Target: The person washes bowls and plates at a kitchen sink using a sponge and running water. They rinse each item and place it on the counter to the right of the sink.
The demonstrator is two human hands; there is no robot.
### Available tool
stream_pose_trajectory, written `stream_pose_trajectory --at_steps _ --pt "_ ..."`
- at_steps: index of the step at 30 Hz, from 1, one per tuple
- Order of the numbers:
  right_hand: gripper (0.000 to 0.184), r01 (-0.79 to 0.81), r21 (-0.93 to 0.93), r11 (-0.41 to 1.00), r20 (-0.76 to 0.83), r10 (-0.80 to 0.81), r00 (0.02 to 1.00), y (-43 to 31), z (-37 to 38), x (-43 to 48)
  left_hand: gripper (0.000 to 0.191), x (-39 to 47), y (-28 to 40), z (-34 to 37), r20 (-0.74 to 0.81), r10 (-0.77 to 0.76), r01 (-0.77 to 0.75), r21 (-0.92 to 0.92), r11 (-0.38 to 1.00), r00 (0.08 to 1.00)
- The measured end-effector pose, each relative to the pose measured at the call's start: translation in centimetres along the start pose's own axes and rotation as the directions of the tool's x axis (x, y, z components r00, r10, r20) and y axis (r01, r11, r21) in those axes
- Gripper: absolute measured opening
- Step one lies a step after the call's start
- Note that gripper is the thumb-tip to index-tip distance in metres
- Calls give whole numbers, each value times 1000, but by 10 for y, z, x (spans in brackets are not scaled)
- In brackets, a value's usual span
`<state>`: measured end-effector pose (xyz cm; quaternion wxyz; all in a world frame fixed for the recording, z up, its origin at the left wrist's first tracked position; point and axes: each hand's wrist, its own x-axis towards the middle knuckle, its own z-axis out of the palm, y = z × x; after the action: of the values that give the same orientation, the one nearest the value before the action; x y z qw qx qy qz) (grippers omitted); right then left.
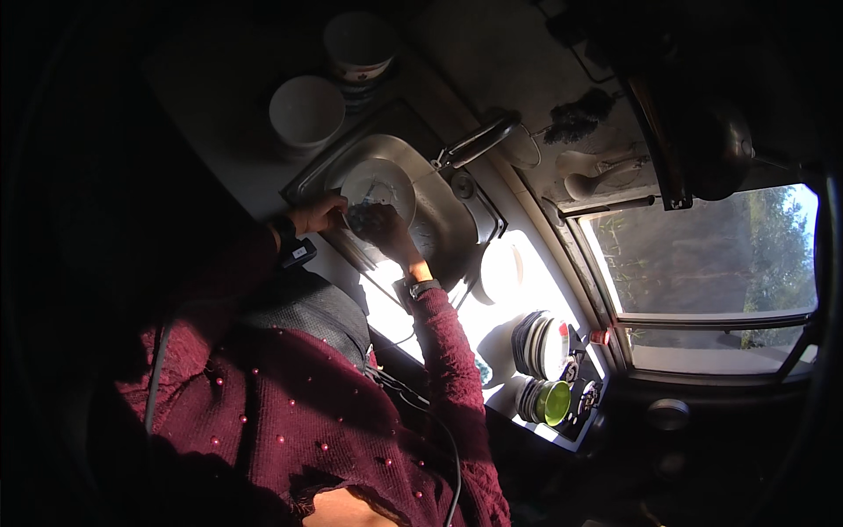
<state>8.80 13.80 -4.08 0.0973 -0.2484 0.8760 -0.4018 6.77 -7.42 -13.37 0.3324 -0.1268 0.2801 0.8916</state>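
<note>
A white bowl is tilted inside the stainless-steel sink, with some water or suds in it. My left hand grips the bowl's near rim at the sink's front edge. Inside the bowl, my right hand is closed around a dark scrubber, pressed against the inner wall; its exact kind is hard to tell in the shade. Over the far side of the sink reaches the faucet; whether water is running cannot be made out.
Left of the sink stand a white bowl and a bowl stack. A white dish lies in glaring sunlight to the right. Beyond it are stacked plates and a green bowl. Utensils, including a ladle, hang beside the window.
</note>
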Motion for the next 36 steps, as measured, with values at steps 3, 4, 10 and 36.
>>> stream_pose_trajectory --at_steps 3,4,10,36 --pt "40 86 -400 912 -16 -101 995 15 -13 -6 12 -4 3 10 -16 31 -28 161 987 999" --pt "39 -116 -450 886 -132 63 989 19 -16 -6 12 -7 5 14 27 29 -33 170 985 999" --pt "36 -366 -235 900 -548 188 815 17 -11 35 9 -16 9 23 70 10 -35 363 931 997" --pt "42 1 995 97 -80 818 570 91 -2 -48 10 -6 2 45 -2 70 -68 182 981 998"
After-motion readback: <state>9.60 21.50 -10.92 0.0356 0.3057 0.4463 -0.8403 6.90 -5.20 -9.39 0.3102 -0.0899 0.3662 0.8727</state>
